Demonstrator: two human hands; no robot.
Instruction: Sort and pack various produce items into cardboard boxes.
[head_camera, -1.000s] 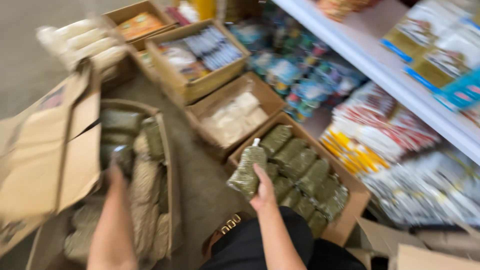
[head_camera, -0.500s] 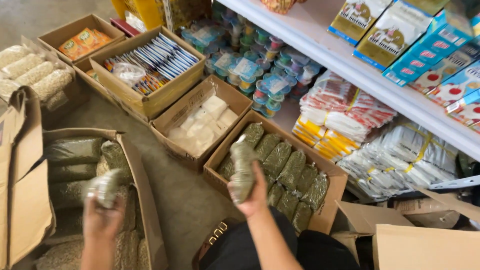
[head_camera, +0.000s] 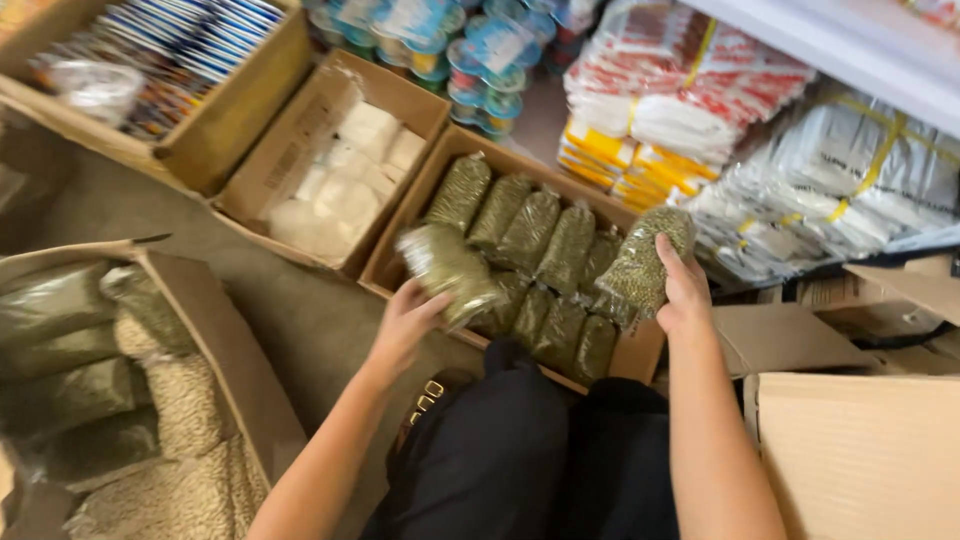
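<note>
Green lentil-like grains fill the clear plastic bag (head_camera: 447, 268) that the left hand (head_camera: 405, 322) grips at its lower end, fingers wrapped round it; half a second ago this hand was lifting the bag over the big open carton of mixed grain bags (head_camera: 215, 370) on the left, and now the bag has come across to the brown cardboard box of matching green bags (head_camera: 640, 352), above its near-left corner. Its long axis runs slantwise, top pointing up-left, away from the person. The right hand (head_camera: 683, 290) closes on a second clear bag of green grains (head_camera: 645, 262), held at the box's right edge, long axis steeply tilted with its top up-right. So both bags now hang over the same box, a sign that stock is moving into it. Beyond lie a box of white packets (head_camera: 345, 180) and stacked bundled packets (head_camera: 690, 90) under the white shelf (head_camera: 850, 40).
</note>
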